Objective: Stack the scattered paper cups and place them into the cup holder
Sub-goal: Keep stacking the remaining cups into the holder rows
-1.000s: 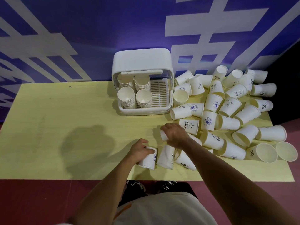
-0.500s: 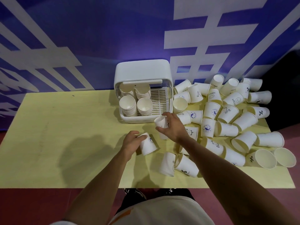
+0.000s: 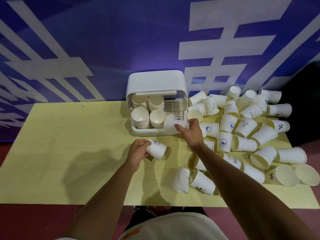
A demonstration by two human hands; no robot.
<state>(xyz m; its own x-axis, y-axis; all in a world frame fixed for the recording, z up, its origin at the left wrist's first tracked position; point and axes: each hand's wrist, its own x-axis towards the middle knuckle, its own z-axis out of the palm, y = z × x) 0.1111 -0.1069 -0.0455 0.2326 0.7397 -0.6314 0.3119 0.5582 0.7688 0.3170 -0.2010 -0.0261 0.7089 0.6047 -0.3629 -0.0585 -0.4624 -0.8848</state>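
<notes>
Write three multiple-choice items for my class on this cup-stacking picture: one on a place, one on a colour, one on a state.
1. Where is the cup holder?
A. at the table's back edge, against the wall
B. on the floor
C. at the table's front left corner

2. What colour is the table?
A. red
B. pale yellow
C. black

3. What is the left hand doing?
A. resting flat and open
B. pointing at the wall
C. gripping a paper cup

Answers: A, the holder stands by the blue wall; B, the bare tabletop is pale yellow; C, its fingers wrap a cup, while the right hand holds another at the holder's front.
</notes>
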